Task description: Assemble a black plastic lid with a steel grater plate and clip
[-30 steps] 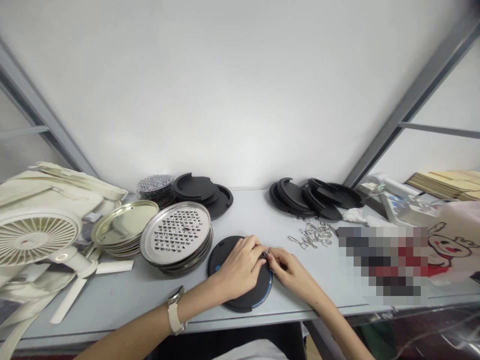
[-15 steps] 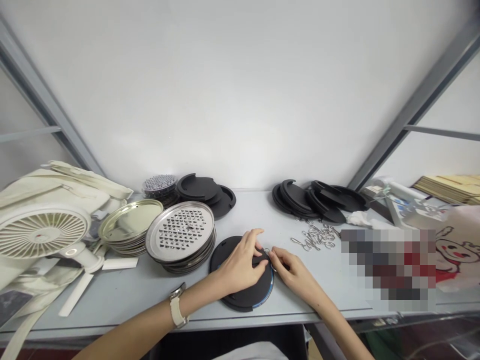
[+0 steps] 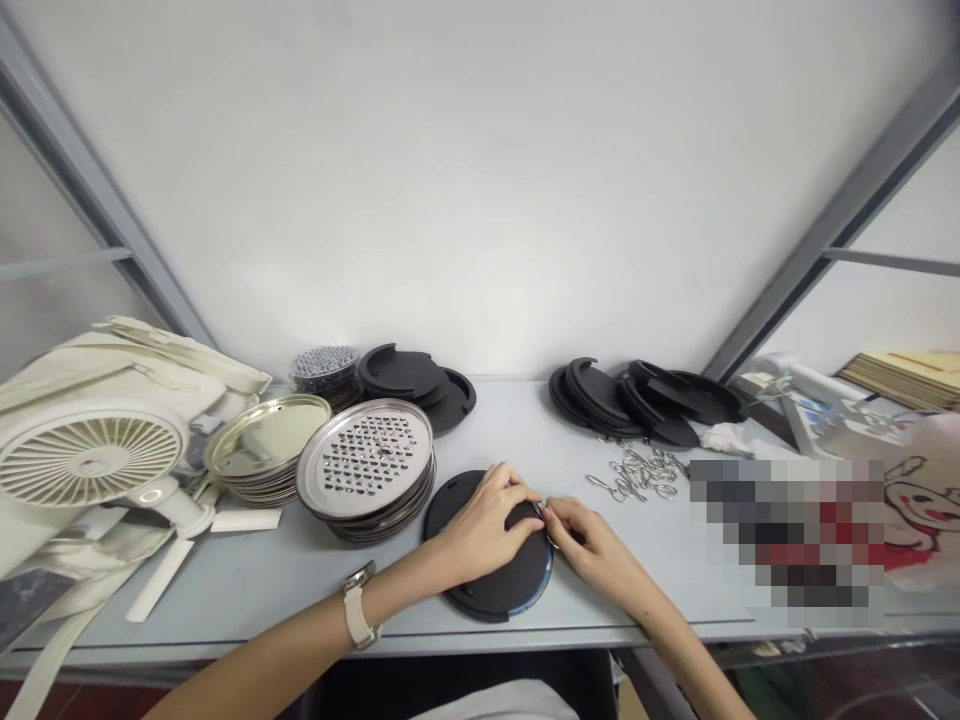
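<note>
Left hand, fingers raised earlier, now presses loosely curled on the black round disc (blue-rimmed); right hand pinches a small metal ring at its edge

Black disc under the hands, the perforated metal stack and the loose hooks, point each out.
black disc (image 3: pixel 501 596): head view, near face
perforated metal stack (image 3: pixel 365 455): head view, top plate
loose hooks (image 3: pixel 637 478): head view, pile middle

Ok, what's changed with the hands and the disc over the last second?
The fingers of the left hand, lifted and spread half a second ago, have curled back down onto the right edge of the disc, meeting the fingertips of the right hand. That hand still pinches the small ring there. The disc, tray stacks and hooks have not moved.
</note>
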Action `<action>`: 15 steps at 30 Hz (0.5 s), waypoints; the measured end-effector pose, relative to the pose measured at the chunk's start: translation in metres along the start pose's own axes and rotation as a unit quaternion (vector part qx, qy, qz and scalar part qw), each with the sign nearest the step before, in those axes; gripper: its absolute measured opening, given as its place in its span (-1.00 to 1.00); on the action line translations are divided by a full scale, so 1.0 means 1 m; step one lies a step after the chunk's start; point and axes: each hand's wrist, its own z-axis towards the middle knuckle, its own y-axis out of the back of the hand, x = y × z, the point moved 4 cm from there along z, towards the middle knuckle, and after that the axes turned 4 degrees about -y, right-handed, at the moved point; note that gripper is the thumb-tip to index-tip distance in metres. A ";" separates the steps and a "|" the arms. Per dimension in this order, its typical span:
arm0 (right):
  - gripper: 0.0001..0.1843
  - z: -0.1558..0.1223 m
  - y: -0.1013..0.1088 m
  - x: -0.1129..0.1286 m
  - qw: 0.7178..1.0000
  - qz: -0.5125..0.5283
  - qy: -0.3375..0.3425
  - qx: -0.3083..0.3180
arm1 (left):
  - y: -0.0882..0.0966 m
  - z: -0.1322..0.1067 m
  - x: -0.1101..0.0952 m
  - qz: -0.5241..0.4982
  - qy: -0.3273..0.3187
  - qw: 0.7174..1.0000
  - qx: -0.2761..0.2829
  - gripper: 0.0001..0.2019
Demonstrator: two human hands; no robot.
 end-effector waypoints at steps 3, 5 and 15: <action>-0.61 0.000 0.000 0.001 1.000 0.005 -0.001 0.004 | 0.000 0.000 0.000 -0.001 -0.006 1.000 0.010 -0.79; -0.62 0.000 -0.001 0.001 1.000 0.009 -0.001 0.007 | 0.000 0.000 -0.001 0.002 -0.005 1.000 0.015 -0.78; -0.64 0.001 0.000 0.003 1.000 0.005 -0.001 0.009 | -0.002 0.002 0.000 -0.010 -0.002 1.000 0.024 -0.77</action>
